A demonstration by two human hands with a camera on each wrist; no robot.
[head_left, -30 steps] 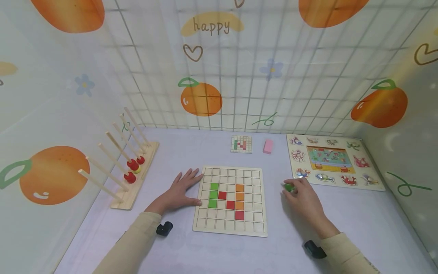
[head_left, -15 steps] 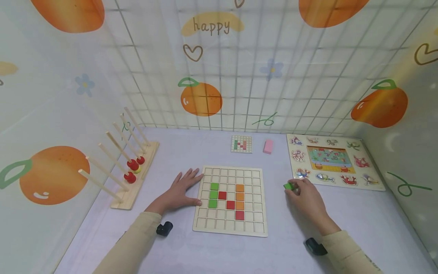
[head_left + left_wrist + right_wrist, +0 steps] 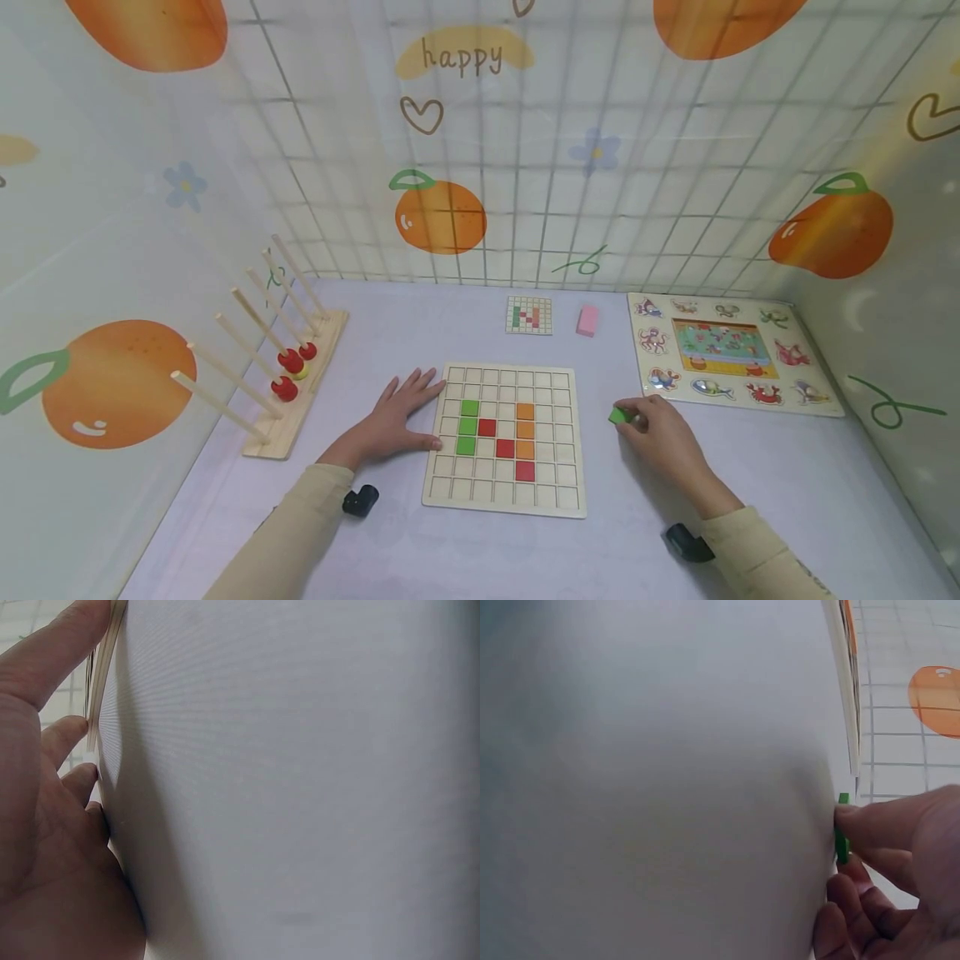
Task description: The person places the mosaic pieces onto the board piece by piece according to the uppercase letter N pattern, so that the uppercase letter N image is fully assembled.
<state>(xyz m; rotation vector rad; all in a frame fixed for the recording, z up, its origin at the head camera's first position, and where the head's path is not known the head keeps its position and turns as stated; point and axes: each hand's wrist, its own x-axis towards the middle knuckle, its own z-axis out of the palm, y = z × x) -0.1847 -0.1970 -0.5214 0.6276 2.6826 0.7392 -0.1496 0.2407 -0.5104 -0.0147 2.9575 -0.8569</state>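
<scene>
A wooden grid board (image 3: 504, 498) lies in the middle of the table with green, red and orange square tiles set in its cells. Three green tiles (image 3: 467, 426) form a column at the left, three orange tiles (image 3: 526, 431) another at the right, and red tiles (image 3: 506, 449) step down diagonally between them. My left hand (image 3: 392, 422) lies with fingers spread, thumb and fingertips at the board's left edge. To the right of the board, my right hand (image 3: 660, 437) pinches a green tile (image 3: 618, 415) between thumb and fingers; the right wrist view shows this tile (image 3: 843, 829) edge-on.
Behind the board lie a small pattern card (image 3: 529, 316) and a pink block (image 3: 587, 321). A sea-animal puzzle board (image 3: 701, 388) is at the back right. At the left stands a wooden peg rack (image 3: 279, 425) with red and yellow beads.
My right hand has turned the green tile so more of it shows, and has shifted slightly left toward the board. My left hand has stayed in place.
</scene>
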